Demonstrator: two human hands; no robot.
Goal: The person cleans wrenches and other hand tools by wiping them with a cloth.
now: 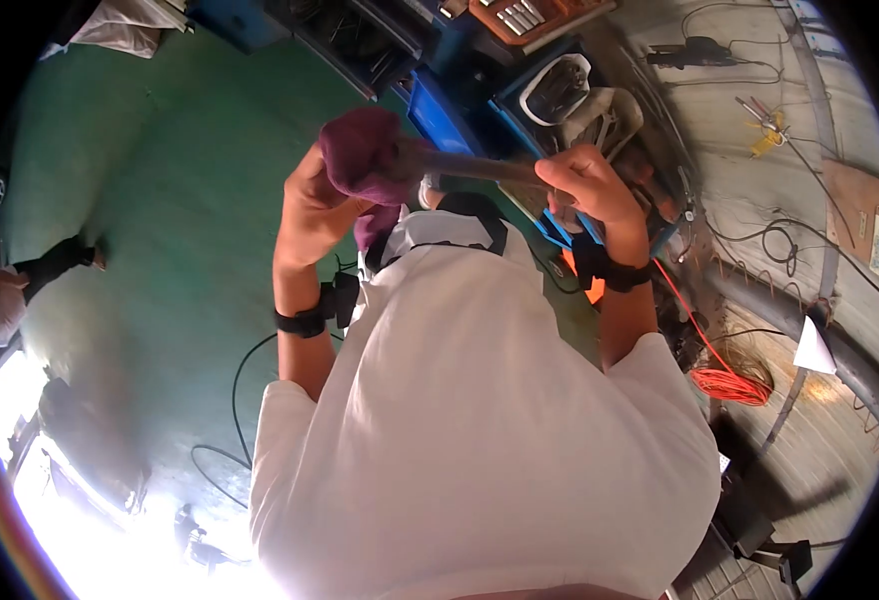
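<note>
My left hand [312, 212] is closed around a bunched maroon cloth [362, 155]. The cloth covers one end of a long, dark grey bar-shaped tool [475, 168], so that end is hidden. At the opposite end, my right hand [592, 187] grips the tool between thumb and curled fingers. The tool lies nearly level across the front of my body, above my white shirt. Blur keeps its exact kind from showing. More maroon fabric hangs just below my left hand.
Blue tool drawers [445, 115] and an orange-brown tray [530, 18] with metal pieces stand ahead to the right. A coiled red hose [730, 384] and cables lie at right. Another person [5, 300] is far left on the green floor [175, 170].
</note>
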